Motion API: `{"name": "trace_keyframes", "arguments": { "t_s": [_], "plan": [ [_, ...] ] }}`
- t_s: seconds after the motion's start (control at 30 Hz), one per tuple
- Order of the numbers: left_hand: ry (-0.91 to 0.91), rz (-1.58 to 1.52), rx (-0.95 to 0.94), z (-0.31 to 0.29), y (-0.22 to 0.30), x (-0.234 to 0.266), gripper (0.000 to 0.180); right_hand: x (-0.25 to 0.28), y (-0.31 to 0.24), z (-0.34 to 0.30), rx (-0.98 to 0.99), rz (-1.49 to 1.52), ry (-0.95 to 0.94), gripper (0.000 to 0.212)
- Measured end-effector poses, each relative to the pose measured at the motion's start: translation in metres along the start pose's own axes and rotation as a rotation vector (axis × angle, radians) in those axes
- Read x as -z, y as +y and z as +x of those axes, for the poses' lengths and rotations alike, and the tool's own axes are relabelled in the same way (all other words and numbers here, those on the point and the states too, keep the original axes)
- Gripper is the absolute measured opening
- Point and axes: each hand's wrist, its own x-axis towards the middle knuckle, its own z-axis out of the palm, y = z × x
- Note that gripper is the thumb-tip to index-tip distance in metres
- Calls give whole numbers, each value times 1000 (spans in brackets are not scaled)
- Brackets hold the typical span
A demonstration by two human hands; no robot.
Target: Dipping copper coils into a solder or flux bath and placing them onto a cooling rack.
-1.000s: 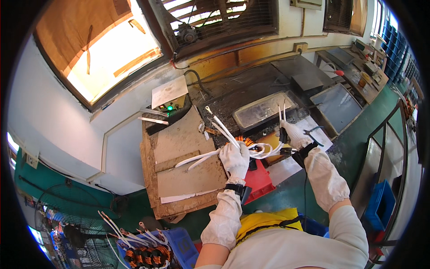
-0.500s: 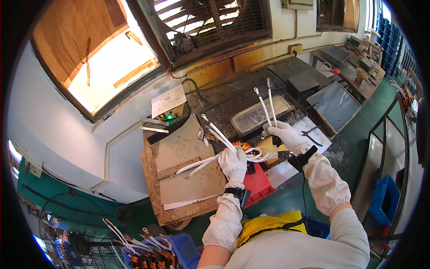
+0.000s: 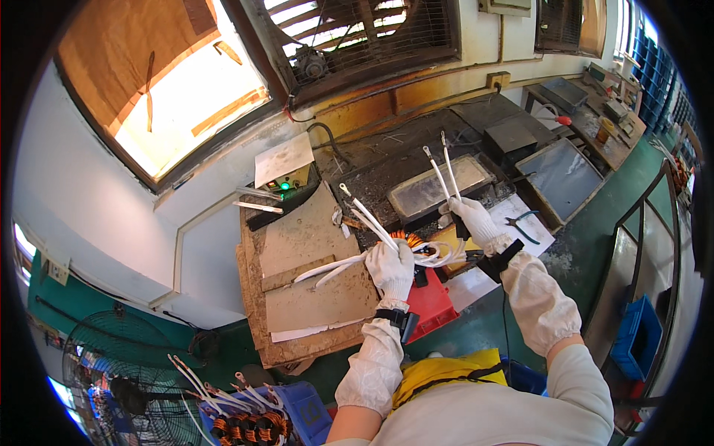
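Note:
My left hand (image 3: 390, 269), in a white glove, is closed round several white cables (image 3: 360, 211) with metal lug ends. Some of these point toward the back of the bench, others stick out to the left. My right hand (image 3: 477, 221), also gloved, grips two white wires (image 3: 439, 177) that stand up with their lugs on top. Between the hands, the white leads loop beside an orange copper-wound coil (image 3: 407, 238), partly hidden behind my left hand. Beyond my right hand lies a rectangular metal-framed pan (image 3: 440, 189) with a dull grey surface.
A red plastic bin (image 3: 433, 308) is below my hands. Blue-handled pliers (image 3: 525, 221) lie on white paper at right. A control box (image 3: 285, 175) with a green light stands at the bench's back left. A blue crate (image 3: 306, 413) with coils and a fan (image 3: 126, 386) are at lower left.
The head view has shifted slightly. Both hands keep hold of the white wires, with only slight movement over the bench.

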Motion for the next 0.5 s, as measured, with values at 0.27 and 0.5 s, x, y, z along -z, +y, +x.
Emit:
{"name": "trace_keyframes", "arguments": {
  "t_s": [0.27,0.5],
  "plan": [
    [-25,-41,31,2,6,7,8,10,40,47,-129,-173,87,28],
    [-16,-25,27,4,8,7,8,23,56,59,-268,-321,81,24]
  ]
}}
